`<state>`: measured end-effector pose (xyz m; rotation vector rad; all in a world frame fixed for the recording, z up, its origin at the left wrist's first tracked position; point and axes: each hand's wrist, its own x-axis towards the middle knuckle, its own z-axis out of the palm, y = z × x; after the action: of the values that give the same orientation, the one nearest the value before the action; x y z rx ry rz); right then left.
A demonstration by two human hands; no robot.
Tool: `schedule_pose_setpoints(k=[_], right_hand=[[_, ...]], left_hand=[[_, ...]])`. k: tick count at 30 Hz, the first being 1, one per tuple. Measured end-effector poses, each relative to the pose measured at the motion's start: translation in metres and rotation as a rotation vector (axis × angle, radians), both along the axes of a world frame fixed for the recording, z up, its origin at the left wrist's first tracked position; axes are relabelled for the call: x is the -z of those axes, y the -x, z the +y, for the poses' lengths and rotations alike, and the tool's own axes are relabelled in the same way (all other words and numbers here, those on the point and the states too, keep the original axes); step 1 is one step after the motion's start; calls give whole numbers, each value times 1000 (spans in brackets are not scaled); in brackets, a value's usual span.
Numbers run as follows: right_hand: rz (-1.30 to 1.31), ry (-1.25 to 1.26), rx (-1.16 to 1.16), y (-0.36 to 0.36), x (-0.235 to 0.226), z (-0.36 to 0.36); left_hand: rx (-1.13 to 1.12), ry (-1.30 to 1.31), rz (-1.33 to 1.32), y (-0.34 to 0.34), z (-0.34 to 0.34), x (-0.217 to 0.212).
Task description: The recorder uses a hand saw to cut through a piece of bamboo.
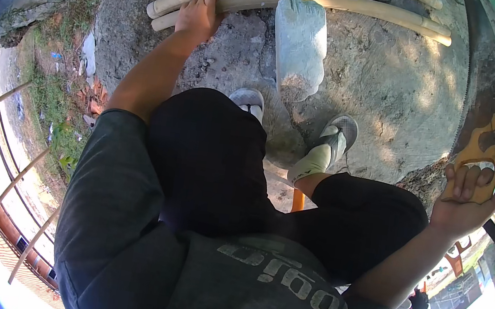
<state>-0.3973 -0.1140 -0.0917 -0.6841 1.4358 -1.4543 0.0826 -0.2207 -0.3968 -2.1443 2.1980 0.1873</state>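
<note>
Several pale bamboo poles (pixel 373 8) lie side by side at the far end. My left hand (pixel 197 16) is closed over the nearest ones, near their left ends, its fingers curled around the bamboo. Which single pole it grips, I cannot tell. Between my feet and the poles is a light grey stone block (pixel 300 42), its far end close against the nearest pole. Out at the right, my right hand (pixel 463 198) wraps around the yellow-brown handle of a hand saw (pixel 487 139). Its wide dark blade points away from me, apart from the poles.
Rough concrete ground (pixel 393 92) spreads around the block. My sandalled feet (pixel 340 135) stand on either side of its near end. Grass and litter (pixel 53 66) border the left, with thin upright sticks (pixel 15 186). Other people (pixel 418 308) are small at the lower right.
</note>
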Motion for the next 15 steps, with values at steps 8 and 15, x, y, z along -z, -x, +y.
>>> schedule_pose_setpoints(k=[8, 15], right_hand=[[28, 12, -11, 5, -16, 7], [-21, 17, 26, 0, -16, 10]], left_hand=[[12, -145, -43, 9, -21, -77], [-79, -87, -65, -11, -1, -139]])
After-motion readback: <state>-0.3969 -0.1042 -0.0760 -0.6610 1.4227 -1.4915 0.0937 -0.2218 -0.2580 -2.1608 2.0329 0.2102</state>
